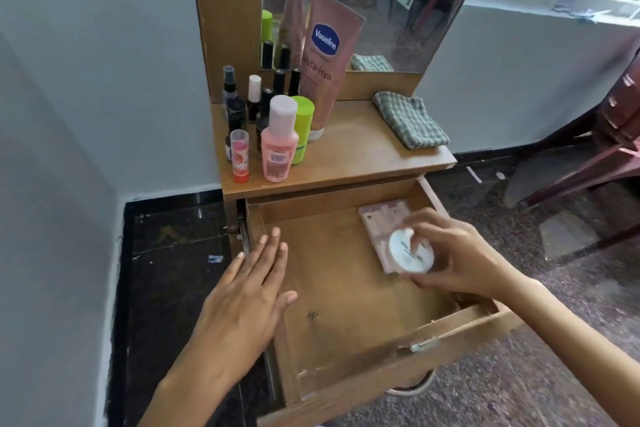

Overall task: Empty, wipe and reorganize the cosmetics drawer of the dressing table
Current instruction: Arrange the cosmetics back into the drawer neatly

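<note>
your right hand (453, 253) already grips the round white jar (411, 251), sitting on the pink palette (377, 218) just beyond your fingers at the drawer (346, 288)'s right side, while your left hand (242, 291) lies flat, released, farther off by the left wall.

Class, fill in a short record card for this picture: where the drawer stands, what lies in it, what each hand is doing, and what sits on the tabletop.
Drawer: the drawer is pulled out, open.
In drawer: a pink flat case at the back right.
Right hand: the right hand grips a round white jar over the case.
Left hand: the left hand is flat with straight fingers at the drawer's left edge.
Tabletop left: a cluster of bottles, with a pink bottle in front and a Vaseline tube leaning on the mirror.
Tabletop right: a folded checked cloth.
</note>
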The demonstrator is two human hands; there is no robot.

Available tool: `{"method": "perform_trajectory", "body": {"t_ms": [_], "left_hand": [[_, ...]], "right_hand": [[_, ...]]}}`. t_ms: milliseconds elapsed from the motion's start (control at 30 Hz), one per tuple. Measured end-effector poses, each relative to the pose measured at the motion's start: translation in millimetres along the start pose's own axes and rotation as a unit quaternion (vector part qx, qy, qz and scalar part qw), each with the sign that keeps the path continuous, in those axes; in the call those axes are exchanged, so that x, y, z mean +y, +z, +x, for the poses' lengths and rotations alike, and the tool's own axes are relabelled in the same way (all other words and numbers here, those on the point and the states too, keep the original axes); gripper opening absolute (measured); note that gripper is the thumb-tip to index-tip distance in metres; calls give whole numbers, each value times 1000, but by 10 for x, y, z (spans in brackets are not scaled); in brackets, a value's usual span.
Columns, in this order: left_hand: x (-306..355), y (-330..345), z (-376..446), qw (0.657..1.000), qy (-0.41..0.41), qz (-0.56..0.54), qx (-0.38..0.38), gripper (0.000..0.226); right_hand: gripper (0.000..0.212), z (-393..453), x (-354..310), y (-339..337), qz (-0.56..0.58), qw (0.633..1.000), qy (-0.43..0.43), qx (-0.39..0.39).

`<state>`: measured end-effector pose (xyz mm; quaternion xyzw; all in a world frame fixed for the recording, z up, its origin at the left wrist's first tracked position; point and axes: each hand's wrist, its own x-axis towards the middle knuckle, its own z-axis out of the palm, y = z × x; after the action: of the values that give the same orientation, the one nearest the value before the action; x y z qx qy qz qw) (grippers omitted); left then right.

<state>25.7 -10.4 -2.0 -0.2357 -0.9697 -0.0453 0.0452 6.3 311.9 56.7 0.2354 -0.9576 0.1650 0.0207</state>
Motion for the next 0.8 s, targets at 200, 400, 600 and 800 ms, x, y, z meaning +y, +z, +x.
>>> {"method": "perform_trajectory", "body": {"t_ms": [200,400,600,800], "left_hand": [[-4,-4,0,1000,1,-1,18,64],[1,-3,5,1000,0,-6,30,62],[2,-7,16,999,7,-8,33,62],[-5,-6,20,1000,11,-4,27,62]], "right_hand": [[40,-319,336,15,-35,987,83,-135],[39,-280,297,52,-101,968,89,-211],[34,-197,316,10,-122,970,60,-200],[45,119,394,200,-209,962,-10,-173]]}}
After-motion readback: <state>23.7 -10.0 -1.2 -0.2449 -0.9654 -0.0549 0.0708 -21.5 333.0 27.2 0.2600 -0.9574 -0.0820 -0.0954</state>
